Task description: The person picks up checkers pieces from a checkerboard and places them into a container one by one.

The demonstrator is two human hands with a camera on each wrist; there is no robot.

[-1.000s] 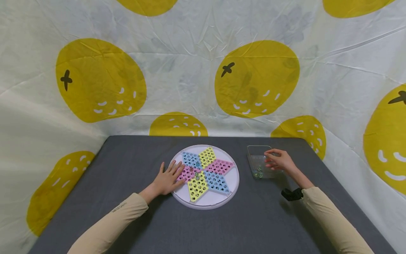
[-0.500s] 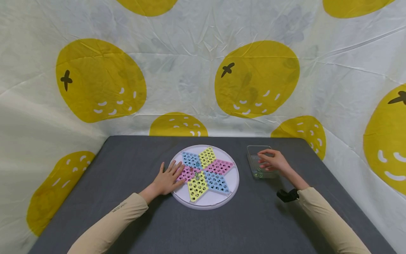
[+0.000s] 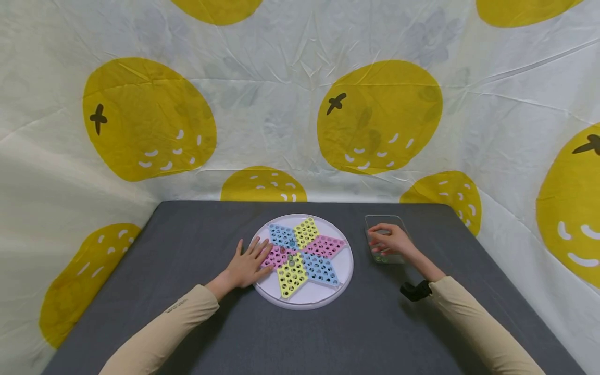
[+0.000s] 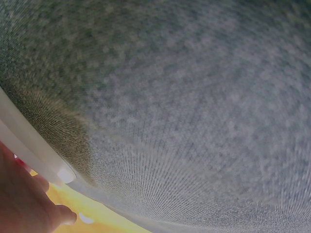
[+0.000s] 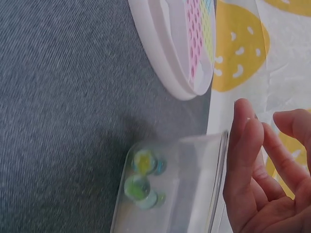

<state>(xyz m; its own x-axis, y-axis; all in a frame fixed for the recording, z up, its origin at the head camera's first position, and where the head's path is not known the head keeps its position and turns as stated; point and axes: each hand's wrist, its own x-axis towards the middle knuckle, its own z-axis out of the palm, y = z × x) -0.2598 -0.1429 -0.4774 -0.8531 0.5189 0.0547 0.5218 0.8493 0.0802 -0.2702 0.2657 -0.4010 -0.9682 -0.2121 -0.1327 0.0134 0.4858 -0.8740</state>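
My left hand [image 3: 248, 265] lies with fingers spread on the left edge of a round white Chinese checkers board [image 3: 328, 294]. In the left wrist view, part of that hand [image 4: 29, 199] shows by the board's rim. My right hand [image 3: 391, 242] hovers over a clear plastic box [image 3: 365, 229], its fingers loosely bent. The right wrist view shows the right hand [image 5: 267, 179] with thumb and forefinger tips close together; no marble is visible between them. Glass marbles [image 5: 138, 188] lie in the box's near corner, partly hidden by the hand in the head view.
Pink, yellow and blue star points with holes cover the board. A red marble [image 3: 283, 250], a blue one [image 3: 292, 242] and a greenish one [image 3: 291, 260] sit near its centre. A dark cloth covers the table [image 3: 290, 344]; a printed curtain [image 3: 276, 120] hangs behind.
My right hand has moved left and slightly nearer over the box, now covering some of the marbles in the head view. The left hand and the board have stayed still.
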